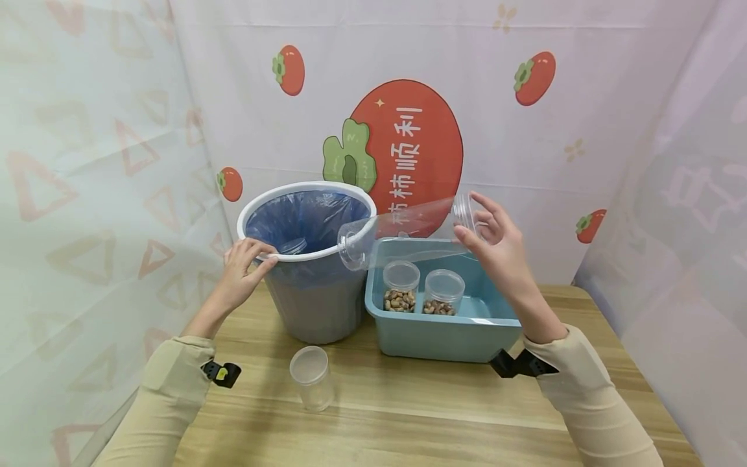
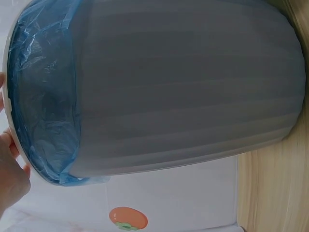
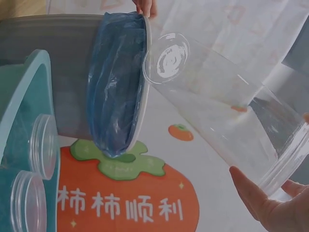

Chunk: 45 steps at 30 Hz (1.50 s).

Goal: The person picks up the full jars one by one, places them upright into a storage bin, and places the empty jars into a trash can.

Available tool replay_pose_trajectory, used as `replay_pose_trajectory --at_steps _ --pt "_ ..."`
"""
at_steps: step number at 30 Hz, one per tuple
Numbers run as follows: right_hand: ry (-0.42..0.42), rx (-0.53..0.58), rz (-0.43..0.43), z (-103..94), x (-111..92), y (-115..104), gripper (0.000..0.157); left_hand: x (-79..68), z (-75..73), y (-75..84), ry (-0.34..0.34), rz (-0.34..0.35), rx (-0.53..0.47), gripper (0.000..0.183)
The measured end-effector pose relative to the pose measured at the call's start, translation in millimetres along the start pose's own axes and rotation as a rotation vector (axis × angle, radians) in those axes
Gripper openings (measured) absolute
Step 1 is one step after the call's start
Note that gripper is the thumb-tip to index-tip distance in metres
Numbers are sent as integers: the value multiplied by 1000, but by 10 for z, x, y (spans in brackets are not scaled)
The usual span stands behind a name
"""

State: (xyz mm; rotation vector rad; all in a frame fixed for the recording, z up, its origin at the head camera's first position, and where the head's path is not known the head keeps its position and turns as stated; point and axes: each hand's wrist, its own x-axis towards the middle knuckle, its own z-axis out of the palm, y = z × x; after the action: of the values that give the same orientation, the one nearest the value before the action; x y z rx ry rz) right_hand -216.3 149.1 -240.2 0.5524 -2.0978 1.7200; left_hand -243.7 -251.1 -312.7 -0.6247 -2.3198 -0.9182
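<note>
My right hand [image 1: 498, 243] grips a tall clear plastic jar [image 1: 408, 227] by its ridged, wider end. The jar lies tilted nearly sideways, its narrower round end pointing left, at the rim of the trash bin [image 1: 309, 298]. In the right wrist view, that end of the jar [image 3: 212, 96] overlaps the bin's white rim; I cannot tell whether they touch. No contents show inside the jar. My left hand [image 1: 242, 266] pinches the bin's rim at its front left, fingers over the edge. A blue bag lines the bin, and a clear plastic piece [image 1: 293, 246] shows inside.
Right of the bin stands a blue-green tub [image 1: 449, 337] holding two lidded jars of nuts, one jar [image 1: 401, 285] left of the other jar [image 1: 443, 292]. A smaller clear jar [image 1: 312, 379] stands on the wooden table [image 1: 420, 428] in front. Printed curtains surround the table.
</note>
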Motion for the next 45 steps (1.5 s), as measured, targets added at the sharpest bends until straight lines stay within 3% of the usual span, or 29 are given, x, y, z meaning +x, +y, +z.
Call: replay_pose_trajectory --at_steps 9,16,35,45 --pt "14 106 21 193 201 -11 57 2 -2 13 -6 -7 -10 12" --pt "30 103 27 349 342 -28 61 20 -2 12 -12 -10 -15 12" --pt "31 -51 112 737 621 21 66 24 12 -45 16 8 -3 11" --pt "26 -138 96 974 666 65 70 20 16 -31 26 6 -11 9"
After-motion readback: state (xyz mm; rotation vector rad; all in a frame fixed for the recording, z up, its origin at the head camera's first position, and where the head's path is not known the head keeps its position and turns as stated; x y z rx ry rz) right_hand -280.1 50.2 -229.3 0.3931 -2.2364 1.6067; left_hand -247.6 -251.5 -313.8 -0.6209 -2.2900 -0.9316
